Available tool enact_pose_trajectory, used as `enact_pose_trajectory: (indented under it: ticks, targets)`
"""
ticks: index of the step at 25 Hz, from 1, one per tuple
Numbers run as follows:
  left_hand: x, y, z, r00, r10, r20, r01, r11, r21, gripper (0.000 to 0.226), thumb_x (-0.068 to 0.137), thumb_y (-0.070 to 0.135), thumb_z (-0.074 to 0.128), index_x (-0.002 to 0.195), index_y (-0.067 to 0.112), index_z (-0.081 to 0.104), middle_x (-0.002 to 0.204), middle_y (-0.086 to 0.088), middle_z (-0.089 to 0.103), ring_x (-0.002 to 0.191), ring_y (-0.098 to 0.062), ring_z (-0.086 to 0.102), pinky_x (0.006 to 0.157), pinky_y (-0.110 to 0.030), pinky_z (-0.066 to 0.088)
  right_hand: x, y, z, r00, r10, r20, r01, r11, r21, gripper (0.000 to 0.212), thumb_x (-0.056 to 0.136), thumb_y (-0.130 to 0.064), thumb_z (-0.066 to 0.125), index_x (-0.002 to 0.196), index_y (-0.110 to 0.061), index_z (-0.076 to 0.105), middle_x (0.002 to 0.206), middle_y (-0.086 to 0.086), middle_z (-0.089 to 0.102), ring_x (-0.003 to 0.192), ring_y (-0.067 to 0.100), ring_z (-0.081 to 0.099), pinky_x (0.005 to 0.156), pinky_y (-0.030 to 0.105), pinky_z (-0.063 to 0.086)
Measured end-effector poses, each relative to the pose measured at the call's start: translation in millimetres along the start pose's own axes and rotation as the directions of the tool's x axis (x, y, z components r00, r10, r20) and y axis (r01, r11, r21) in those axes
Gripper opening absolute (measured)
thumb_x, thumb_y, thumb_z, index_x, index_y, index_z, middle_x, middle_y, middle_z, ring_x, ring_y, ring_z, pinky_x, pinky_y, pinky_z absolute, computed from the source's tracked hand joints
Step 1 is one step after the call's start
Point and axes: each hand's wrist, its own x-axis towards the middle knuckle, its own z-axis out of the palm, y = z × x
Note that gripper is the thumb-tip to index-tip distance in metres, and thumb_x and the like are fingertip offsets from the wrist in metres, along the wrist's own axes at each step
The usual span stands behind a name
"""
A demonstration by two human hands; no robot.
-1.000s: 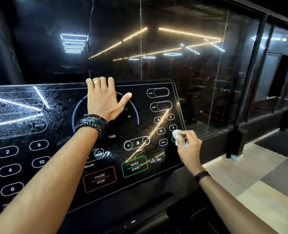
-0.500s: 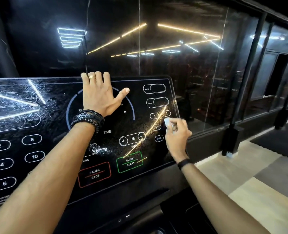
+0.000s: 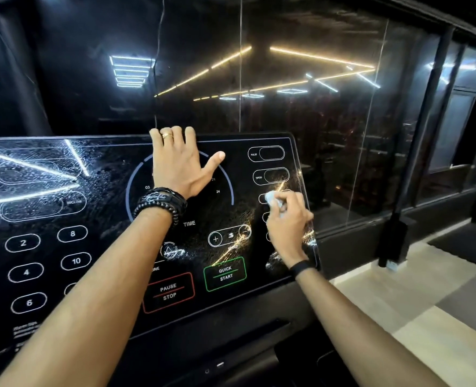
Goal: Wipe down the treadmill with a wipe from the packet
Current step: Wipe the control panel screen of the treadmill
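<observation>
The treadmill's glossy black console panel [image 3: 97, 247] fills the lower left, with printed number buttons, a dial and PAUSE/STOP and QUICK START boxes. My left hand [image 3: 178, 166] lies flat and spread on the dial, fingertips at the panel's top edge. My right hand [image 3: 287, 222] pinches a small crumpled white wipe [image 3: 273, 199] and presses it against the panel's right side, near the speed number buttons. Wet streaks show across the panel. The packet is not in view.
A tall dark glass wall [image 3: 328, 121] stands right behind the console and reflects ceiling lights. A black post [image 3: 415, 163] rises at the right. Pale floor tiles [image 3: 398, 303] lie to the lower right. The treadmill's dark lower housing [image 3: 217, 364] sits below the panel.
My right hand with the wipe has slid up and to the left along the panel's right side. My left hand has stayed flat on the dial.
</observation>
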Motion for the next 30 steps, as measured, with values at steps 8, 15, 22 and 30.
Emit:
enact_pose_trajectory:
  ticks: [8,15,22,30]
  targets:
    - [0.2,-1.3,-2.2,1.0,-0.002,0.017,0.002,1.0,0.002,0.088,0.091,0.073,0.004,0.122,0.004,0.048,0.115,-0.021,0.055,0.114,-0.041,0.047,0.112,-0.058,0.026,31.9,-6.2,-4.2,0.89,-0.403,0.214,0.432,0.895,-0.111,0.032,0.085,-0.001,0.063,0.091,-0.032,0.058,0.098,-0.014,0.058,0.093,0.02,0.061,0.08,0.038,0.025]
    - [-0.6,0.0,-1.7,1.0,-0.01,0.023,0.01,1.0,0.023,0.082,0.094,0.07,0.011,0.125,0.003,0.046,0.118,-0.023,0.054,0.117,-0.041,0.046,0.112,-0.057,0.025,-8.8,-28.5,-3.5,0.524,-0.741,0.42,0.791,0.606,0.083,0.033,0.084,0.004,0.065,0.099,-0.025,0.064,0.103,-0.011,0.062,0.092,0.014,0.059,0.079,0.043,0.03]
    - [-0.6,-3.4,-3.2,1.0,0.013,0.017,-0.013,1.0,0.013,0.08,0.095,0.069,0.01,0.125,0.005,0.048,0.118,-0.021,0.056,0.116,-0.04,0.047,0.111,-0.056,0.027,3.9,-34.6,5.7,0.729,-0.583,0.359,0.608,0.792,0.052,0.028,0.086,0.002,0.064,0.095,-0.025,0.065,0.102,-0.013,0.061,0.093,0.012,0.057,0.083,0.042,0.03]
    - [-0.3,-1.3,-1.4,1.0,-0.01,0.028,0.009,1.0,0.03,0.08,0.097,0.069,0.013,0.124,0.002,0.047,0.119,-0.023,0.055,0.118,-0.043,0.047,0.112,-0.058,0.025,46.3,26.4,-14.6,0.909,-0.334,0.251,0.376,0.915,-0.144,0.023,0.091,-0.006,0.06,0.092,-0.029,0.064,0.098,-0.011,0.063,0.093,0.01,0.058,0.082,0.035,0.024]
